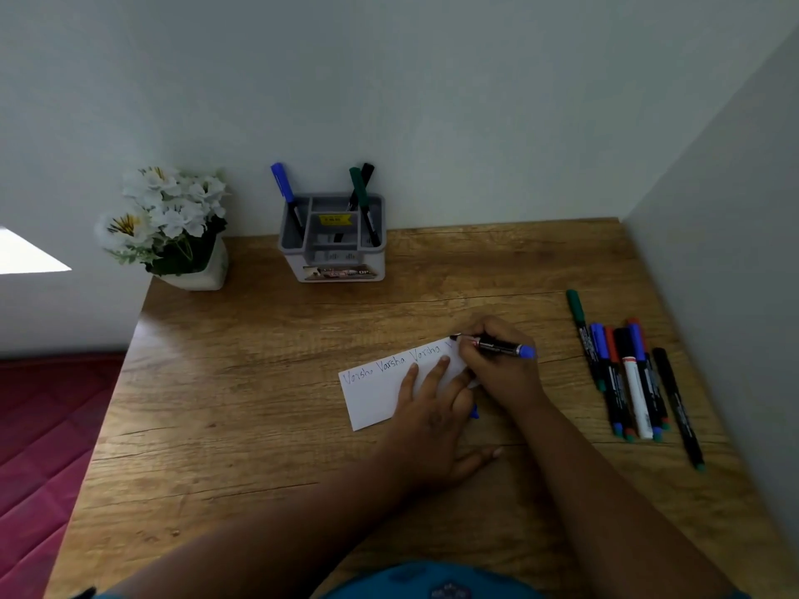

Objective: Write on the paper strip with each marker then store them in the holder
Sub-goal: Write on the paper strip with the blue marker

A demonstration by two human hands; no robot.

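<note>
We see a dim, cool-toned picture, brighter on the left than the right. A pale sheen lies on the desk [242,382] at its far left, so light seems to come from that side; a blown-out white patch [26,252] sits at the left edge. The right wall [735,252] is in grey shade. Soft shadows fall right of the holder [332,239] and under the hands. The paper [380,399] is the brightest thing near centre, without glare. Wide-angle distortion bends the desk edges outward and stretches the near forearms. The near edge is soft and smeared; fine print on the markers [635,378] is unreadable.
</note>
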